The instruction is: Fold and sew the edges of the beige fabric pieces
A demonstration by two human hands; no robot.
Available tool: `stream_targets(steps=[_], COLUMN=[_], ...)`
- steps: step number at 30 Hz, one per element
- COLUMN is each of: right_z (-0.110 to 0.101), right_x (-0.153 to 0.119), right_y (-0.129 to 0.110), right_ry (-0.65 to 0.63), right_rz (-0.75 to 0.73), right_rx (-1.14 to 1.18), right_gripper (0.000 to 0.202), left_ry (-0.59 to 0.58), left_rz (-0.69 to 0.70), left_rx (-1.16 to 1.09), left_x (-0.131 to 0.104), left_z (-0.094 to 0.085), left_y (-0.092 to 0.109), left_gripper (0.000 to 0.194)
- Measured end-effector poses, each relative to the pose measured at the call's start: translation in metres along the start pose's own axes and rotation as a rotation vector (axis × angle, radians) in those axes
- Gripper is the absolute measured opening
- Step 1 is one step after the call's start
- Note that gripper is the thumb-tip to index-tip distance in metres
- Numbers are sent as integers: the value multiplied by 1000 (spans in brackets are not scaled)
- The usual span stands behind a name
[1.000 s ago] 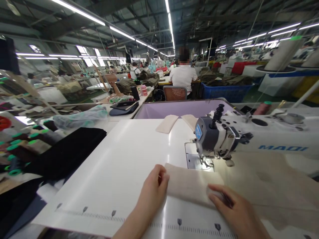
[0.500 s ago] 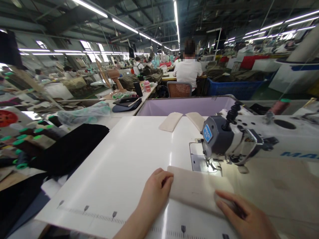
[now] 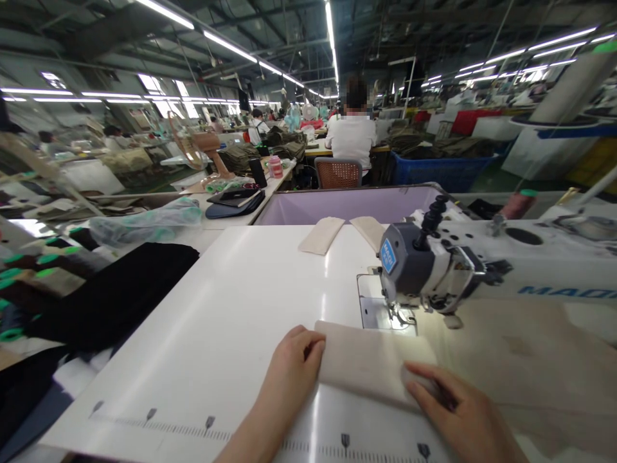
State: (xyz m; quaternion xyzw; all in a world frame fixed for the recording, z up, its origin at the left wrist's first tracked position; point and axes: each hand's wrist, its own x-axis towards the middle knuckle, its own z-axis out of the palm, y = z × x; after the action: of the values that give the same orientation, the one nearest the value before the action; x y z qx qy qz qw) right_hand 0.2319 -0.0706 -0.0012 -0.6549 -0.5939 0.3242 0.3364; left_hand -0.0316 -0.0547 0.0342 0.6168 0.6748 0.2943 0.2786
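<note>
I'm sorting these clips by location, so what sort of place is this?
Most likely a garment or sewing factory: there's an industrial sewing machine, a cluster of thread spools, and a blue crate beside piled fabric.

The left hand (image 3: 296, 360) is pinched at its fingertips; at near right, the right hand (image 3: 450, 399) is curled leftward.

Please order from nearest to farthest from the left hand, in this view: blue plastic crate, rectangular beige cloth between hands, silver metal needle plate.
1. Beige cloth: touching left hand, extending right.
2. Needle plate: ahead, right, in white tabletop.
3. Blue crate: far ahead, right, beyond tabletop.
</note>
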Motion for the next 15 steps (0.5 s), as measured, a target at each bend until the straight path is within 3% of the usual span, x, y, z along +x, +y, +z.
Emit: stream_targets(steps=[8,15], right_z=[-10,-12], right_x=[2,9], right_y=[-9,-11], right_ry=[26,-75], right_rz=[5,12], right_rx=[8,-46], right_gripper=[33,33], left_ry=[-5,11], left_rz=[17,27], left_rx=[33,72], left_x=[5,7], left_z=[-2,-3], left_y=[-3,-1], left_gripper=[31,31])
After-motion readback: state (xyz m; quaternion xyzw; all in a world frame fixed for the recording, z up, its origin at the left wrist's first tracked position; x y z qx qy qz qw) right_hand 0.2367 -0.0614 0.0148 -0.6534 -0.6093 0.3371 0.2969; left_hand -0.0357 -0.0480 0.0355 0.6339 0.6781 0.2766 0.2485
